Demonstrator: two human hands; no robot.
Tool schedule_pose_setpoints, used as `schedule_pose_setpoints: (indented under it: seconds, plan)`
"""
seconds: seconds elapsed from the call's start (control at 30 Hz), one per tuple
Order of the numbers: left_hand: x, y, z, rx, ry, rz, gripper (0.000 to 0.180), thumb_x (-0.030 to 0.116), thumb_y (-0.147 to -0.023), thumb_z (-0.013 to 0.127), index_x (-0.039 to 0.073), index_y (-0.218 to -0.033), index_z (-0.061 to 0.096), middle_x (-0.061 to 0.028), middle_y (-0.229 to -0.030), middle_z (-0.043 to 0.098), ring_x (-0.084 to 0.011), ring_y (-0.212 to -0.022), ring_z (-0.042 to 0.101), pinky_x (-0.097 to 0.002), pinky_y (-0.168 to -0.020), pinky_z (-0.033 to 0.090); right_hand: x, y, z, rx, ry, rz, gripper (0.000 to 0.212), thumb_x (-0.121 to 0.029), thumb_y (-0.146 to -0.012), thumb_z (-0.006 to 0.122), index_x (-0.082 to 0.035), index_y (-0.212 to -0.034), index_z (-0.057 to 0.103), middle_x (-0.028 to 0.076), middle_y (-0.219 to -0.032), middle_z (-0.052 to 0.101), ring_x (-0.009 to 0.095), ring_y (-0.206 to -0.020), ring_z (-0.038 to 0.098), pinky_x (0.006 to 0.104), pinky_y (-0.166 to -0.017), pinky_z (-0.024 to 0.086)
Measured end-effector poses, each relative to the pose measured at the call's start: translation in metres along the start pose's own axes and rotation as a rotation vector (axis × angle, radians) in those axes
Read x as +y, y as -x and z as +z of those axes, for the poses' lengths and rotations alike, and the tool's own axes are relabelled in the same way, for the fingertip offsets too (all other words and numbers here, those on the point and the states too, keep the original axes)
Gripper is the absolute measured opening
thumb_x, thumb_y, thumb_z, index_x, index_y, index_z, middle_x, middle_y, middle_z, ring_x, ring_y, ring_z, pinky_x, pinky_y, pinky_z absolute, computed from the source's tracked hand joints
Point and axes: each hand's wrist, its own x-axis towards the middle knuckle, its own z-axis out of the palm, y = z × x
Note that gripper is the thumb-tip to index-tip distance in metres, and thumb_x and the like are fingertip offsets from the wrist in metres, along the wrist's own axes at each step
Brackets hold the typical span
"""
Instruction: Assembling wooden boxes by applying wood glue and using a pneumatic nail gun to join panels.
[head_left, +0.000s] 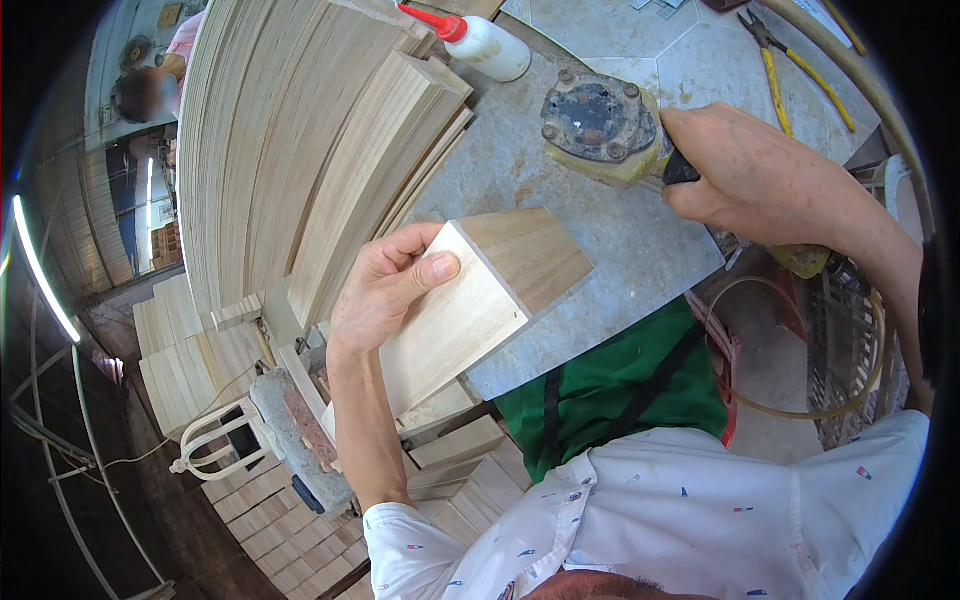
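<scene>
My left hand [385,285] grips two joined wooden boards at their corner, its thumb pressed on the pale board [455,320]. The darker, grained board [525,255] meets it at an angle, over the grey worktable [640,265]. My right hand [735,175] is closed round the black handle of a yellow nail gun [598,125]. The gun's dark, bolted head is turned up, beyond the boards and apart from them. Its lower end shows below my wrist.
Long boards [270,150] stand stacked at left. A red-tipped glue bottle [495,50] lies behind, yellow-handled pliers [790,75] at far right. An air hose [850,405] loops beside a green cloth [610,400]. Wood blocks [290,530] are piled low left; a person [150,90] is far left.
</scene>
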Motion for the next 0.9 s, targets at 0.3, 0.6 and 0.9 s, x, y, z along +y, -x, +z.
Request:
schedule_pose_setpoints:
  seconds: [0.3,0.6,0.9]
  plan:
    - [0.003,-0.001,0.011,0.014,-0.016,-0.011,0.033,0.02,-0.083,0.069,0.0,-0.108,0.063,-0.0032,-0.091,0.065,-0.0086,-0.079,0.058,-0.0229,-0.073,0.046,0.0,0.001,-0.009,-0.105,0.039,0.067,0.026,-0.01,-0.073,0.054,0.011,-0.087,0.052,0.027,-0.072,0.058,0.037,-0.069,0.061,0.0414,-0.068,0.049]
    - [-0.012,-0.007,-0.004,-0.094,-0.066,0.072,0.029,0.026,-0.086,0.064,0.002,-0.1,0.065,0.0004,-0.084,0.064,-0.0054,-0.073,0.054,-0.0228,-0.066,0.044,-0.034,0.0,-0.03,-0.085,-0.041,0.239,0.024,-0.016,-0.077,0.06,0.007,-0.083,0.053,0.006,-0.057,0.053,0.012,-0.048,0.052,0.0291,-0.046,0.042]
    - [-0.005,0.006,-0.005,0.068,-0.4,0.054,0.044,0.044,-0.076,0.067,0.002,-0.088,0.069,-0.0104,-0.075,0.064,-0.0185,-0.071,0.059,-0.0328,-0.065,0.045,-0.163,-0.026,-0.105,-0.164,0.264,-0.017,0.024,-0.021,-0.075,0.065,0.0,-0.068,0.058,0.001,-0.05,0.053,0.007,-0.042,0.048,0.0222,-0.042,0.037]
